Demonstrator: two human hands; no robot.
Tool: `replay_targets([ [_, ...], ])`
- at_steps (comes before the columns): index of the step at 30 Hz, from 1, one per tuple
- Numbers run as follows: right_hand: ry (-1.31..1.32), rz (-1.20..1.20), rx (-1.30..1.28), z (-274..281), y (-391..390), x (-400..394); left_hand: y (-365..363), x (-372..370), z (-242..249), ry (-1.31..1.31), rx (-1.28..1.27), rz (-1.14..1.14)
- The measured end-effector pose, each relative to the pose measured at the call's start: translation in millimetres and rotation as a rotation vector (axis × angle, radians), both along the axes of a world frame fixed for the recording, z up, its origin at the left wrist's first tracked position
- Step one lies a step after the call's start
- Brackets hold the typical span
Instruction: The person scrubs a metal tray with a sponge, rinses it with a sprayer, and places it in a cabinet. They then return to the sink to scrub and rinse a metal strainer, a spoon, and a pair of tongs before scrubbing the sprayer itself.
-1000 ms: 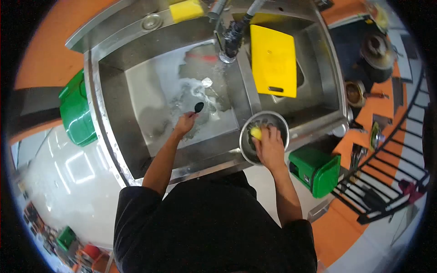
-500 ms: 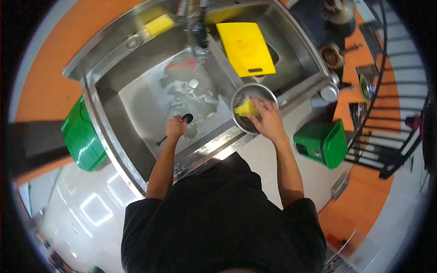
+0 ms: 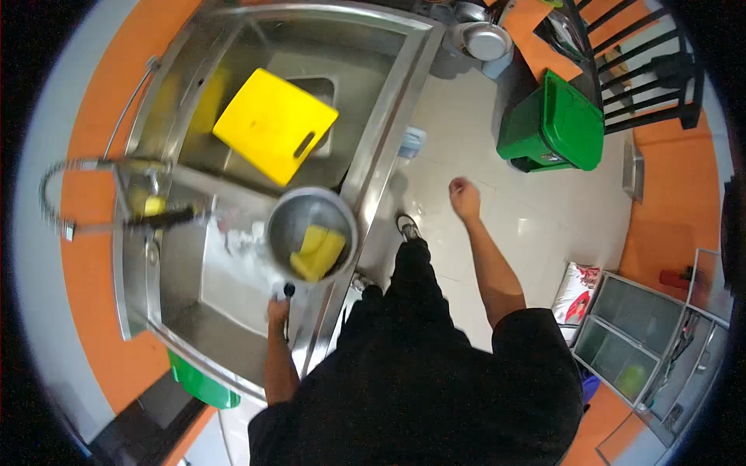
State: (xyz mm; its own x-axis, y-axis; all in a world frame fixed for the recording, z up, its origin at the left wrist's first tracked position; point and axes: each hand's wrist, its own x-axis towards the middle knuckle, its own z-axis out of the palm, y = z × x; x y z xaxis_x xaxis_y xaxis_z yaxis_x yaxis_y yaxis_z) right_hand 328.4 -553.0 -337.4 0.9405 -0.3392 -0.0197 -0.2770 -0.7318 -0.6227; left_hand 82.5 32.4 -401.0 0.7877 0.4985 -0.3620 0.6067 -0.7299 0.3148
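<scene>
Near the sink's front wall, my left hand (image 3: 278,311) is wrapped round a dark utensil (image 3: 289,291) with a round black end. Just beyond it a round metal bowl (image 3: 291,210) holds yellow sponges (image 3: 318,252). My right hand (image 3: 465,200) hangs over the floor, away from the sink, with its fingers curled in and nothing visible in them. A yellow cutting board (image 3: 272,124) lies over the far basin. White suds (image 3: 247,239) show in the nearer basin, beside the bowl.
A spring-hose faucet (image 3: 155,221) reaches over the sink from the left. Green bins (image 3: 571,124) (image 3: 203,380) stand at the right and below the sink. Metal pans (image 3: 486,40) sit at the top, a black rail (image 3: 645,74) at upper right, a glass-fronted cabinet (image 3: 637,326) at lower right.
The view has turned to the right. My right hand has left the bowl and sponges and moved out over the floor, its fingers now curled. My left hand still grips the utensil.
</scene>
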Motion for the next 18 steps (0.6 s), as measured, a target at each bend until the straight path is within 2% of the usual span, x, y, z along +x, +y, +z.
replay_targets([
  [1, 0.124, 0.042, 0.008, -33.6, -7.3, 9.3, 19.2, -10.1, -12.8, -0.086, -0.048, -0.162],
  [3, 0.262, 0.191, -0.027, -140.3, -22.2, 33.4, 49.8, -23.2, -33.0, -0.253, -0.167, -0.492],
  [4, 0.369, 0.241, -0.047, -160.1, -17.7, 53.5, 2.4, 8.7, 42.6, 0.012, -0.441, -0.146],
  [5, 0.401, 0.275, -0.123, -193.4, -17.7, 84.9, -0.2, 14.5, 51.1, 0.014, -0.408, -0.119],
  [7, 0.514, 0.35, -0.176, -259.1, -7.5, 121.0, 3.1, -38.4, 83.2, -0.042, -0.485, 0.03],
  [9, 0.72, 0.381, -0.174, -285.5, 1.9, 187.2, -9.4, -80.6, 108.3, -0.08, -0.541, 0.21],
  [10, 0.615, 0.358, -0.245, -370.3, 6.0, 211.4, -20.5, -89.4, 119.2, -0.063, -0.543, 0.325],
  [11, 0.69, 0.412, -0.348, -371.2, 7.0, 240.5, -30.6, -98.0, 125.7, -0.045, -0.546, 0.437],
  [13, 0.722, 0.468, -0.395, -411.4, 15.9, 271.6, -56.9, -105.1, 137.3, -0.02, -0.544, 0.625],
  [15, 0.744, 0.488, -0.397, -451.3, 14.6, 279.9, -78.3, -106.8, 142.8, -0.016, -0.53, 0.751],
  [18, 0.772, 0.53, -0.393, -471.3, 11.0, 272.8, -102.8, -100.2, 143.1, -0.068, -0.536, 0.869],
])
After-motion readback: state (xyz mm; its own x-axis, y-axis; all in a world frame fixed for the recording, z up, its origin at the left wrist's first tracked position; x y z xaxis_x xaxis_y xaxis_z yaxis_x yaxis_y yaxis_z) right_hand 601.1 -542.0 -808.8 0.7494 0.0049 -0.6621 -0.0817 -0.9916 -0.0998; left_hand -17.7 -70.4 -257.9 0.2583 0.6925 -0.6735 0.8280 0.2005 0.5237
